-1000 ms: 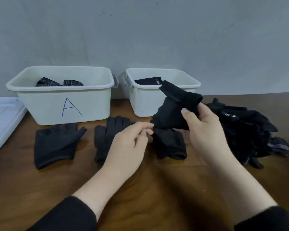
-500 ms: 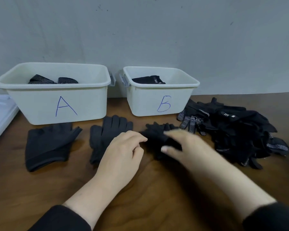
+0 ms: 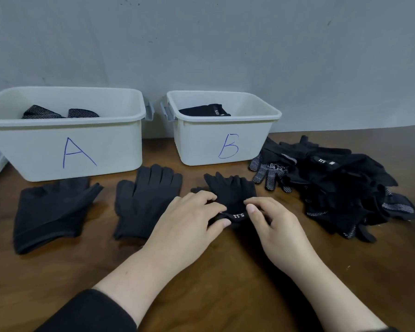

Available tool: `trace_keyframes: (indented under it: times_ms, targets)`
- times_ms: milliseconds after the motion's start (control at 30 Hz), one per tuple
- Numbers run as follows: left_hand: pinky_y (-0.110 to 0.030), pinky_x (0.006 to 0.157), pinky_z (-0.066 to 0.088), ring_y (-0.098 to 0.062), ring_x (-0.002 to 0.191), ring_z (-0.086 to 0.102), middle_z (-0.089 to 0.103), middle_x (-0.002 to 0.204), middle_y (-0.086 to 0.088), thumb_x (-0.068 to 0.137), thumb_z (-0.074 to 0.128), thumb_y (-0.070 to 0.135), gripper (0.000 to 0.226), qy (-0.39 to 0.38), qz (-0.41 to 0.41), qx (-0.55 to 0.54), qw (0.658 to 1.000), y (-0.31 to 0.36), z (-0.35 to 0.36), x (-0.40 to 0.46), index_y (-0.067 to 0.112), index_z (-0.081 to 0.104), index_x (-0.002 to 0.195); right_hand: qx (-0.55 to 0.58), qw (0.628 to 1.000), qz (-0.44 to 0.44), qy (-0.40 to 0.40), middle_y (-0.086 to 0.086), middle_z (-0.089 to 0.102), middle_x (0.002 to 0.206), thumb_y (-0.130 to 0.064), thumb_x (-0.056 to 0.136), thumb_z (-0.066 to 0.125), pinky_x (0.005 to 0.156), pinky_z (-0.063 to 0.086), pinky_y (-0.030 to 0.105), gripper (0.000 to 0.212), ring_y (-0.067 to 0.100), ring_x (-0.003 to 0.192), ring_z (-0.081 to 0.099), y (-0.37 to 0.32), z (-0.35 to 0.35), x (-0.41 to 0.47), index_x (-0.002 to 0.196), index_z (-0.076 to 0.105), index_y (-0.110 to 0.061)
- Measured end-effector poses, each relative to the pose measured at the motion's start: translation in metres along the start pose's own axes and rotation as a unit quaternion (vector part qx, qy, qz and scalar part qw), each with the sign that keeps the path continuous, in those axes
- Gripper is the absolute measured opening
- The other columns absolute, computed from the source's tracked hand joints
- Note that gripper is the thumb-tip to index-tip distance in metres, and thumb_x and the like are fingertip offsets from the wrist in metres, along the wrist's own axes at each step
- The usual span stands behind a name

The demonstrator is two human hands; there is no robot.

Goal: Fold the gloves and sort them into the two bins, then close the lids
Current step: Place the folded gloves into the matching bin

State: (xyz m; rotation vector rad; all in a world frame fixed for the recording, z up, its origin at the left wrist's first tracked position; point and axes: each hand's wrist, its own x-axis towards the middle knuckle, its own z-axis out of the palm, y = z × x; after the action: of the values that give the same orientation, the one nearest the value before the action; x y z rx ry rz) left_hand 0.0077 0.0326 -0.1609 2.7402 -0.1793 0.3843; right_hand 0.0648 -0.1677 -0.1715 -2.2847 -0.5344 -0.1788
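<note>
Two white bins, bin A [image 3: 65, 130] and bin B [image 3: 223, 130], stand lidless on a dark wooden table [image 3: 201, 283] against a grey wall [image 3: 225, 44]. Left hand [image 3: 187, 224] and right hand [image 3: 276, 226] pinch the cuff of a black glove [image 3: 233, 195]; beyond their fingertips its fingers point toward bin B, long axis running away from the person.

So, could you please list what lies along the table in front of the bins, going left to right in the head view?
Flat glove → second flat glove → left hand → labelled glove held at its cuff → right hand → glove pile.
</note>
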Motion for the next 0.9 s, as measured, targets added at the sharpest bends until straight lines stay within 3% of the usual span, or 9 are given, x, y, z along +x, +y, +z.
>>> trace_keyframes:
  times_ms: [67,200,300,400,533,667,900]
  targets:
    - [-0.026,0.108,0.033,-0.007,0.129,0.046,0.05,0.145,0.015,0.103,0.043,0.047,0.037,0.012,0.007,-0.014,1.0,-0.004,0.004,0.003,0.038,0.061,0.134,0.012,1.0,0.007,0.004,-0.028,0.062,0.114,-0.04,0.103,0.048,0.095,0.046,0.018,0.027,-0.008,0.112,0.055,0.002,0.0,0.001,0.119,0.068,-0.032]
    - [0.004,0.097,0.018,-0.003,0.123,0.051,0.06,0.136,0.012,0.104,0.051,0.031,0.028,0.048,-0.005,-0.071,0.996,-0.004,0.006,0.009,0.028,0.071,0.124,0.028,0.999,0.017,0.0,-0.03,0.061,0.113,-0.038,0.103,0.049,0.094,0.046,0.018,0.024,-0.007,0.109,0.057,0.002,0.001,0.001,0.119,0.068,-0.033]
    - [0.01,0.098,0.007,-0.003,0.131,0.046,0.058,0.141,0.008,0.104,0.053,0.022,0.029,0.05,0.001,-0.082,0.995,0.0,0.003,0.017,0.022,0.067,0.13,0.044,0.998,0.03,0.013,-0.026,0.063,0.111,-0.034,0.104,0.05,0.09,0.046,0.014,0.022,-0.006,0.106,0.059,0.002,0.001,0.001,0.116,0.068,-0.032]
    - [-0.002,0.104,0.012,-0.004,0.138,0.041,0.049,0.148,0.015,0.105,0.048,0.032,0.032,0.003,0.005,-0.087,0.996,-0.004,0.009,0.021,0.029,0.063,0.133,0.062,0.996,0.046,0.034,-0.023,0.065,0.108,-0.03,0.104,0.05,0.08,0.04,0.004,0.02,-0.007,0.101,0.058,0.004,0.0,0.003,0.112,0.069,-0.031]
    - [-0.015,0.111,0.019,0.001,0.141,0.032,0.037,0.154,0.023,0.101,0.05,0.048,0.042,-0.063,-0.012,-0.076,0.995,-0.009,0.009,0.013,0.038,0.053,0.142,0.08,0.995,0.055,0.024,-0.024,0.065,0.109,-0.032,0.101,0.057,0.085,0.046,0.016,0.014,-0.001,0.1,0.063,0.004,0.001,0.003,0.106,0.068,-0.037]
    - [-0.013,0.111,0.016,0.001,0.143,0.029,0.035,0.156,0.022,0.102,0.052,0.04,0.048,-0.055,-0.007,-0.059,0.997,-0.007,0.013,0.013,0.04,0.042,0.149,0.13,0.988,0.078,0.038,-0.021,0.07,0.106,-0.03,0.099,0.063,0.083,0.046,0.01,0.012,-0.005,0.1,0.063,-0.003,0.0,0.005,0.102,0.07,-0.039]
    - [-0.028,0.115,0.029,-0.008,0.14,0.037,0.043,0.153,0.014,0.108,0.041,0.033,0.038,-0.041,0.003,-0.028,0.999,-0.006,0.015,0.017,0.033,0.05,0.145,0.131,0.988,0.076,0.017,-0.034,0.067,0.085,-0.031,0.103,0.055,0.068,0.042,0.007,0.017,-0.01,0.083,0.062,-0.012,0.001,0.002,0.104,0.072,-0.036]
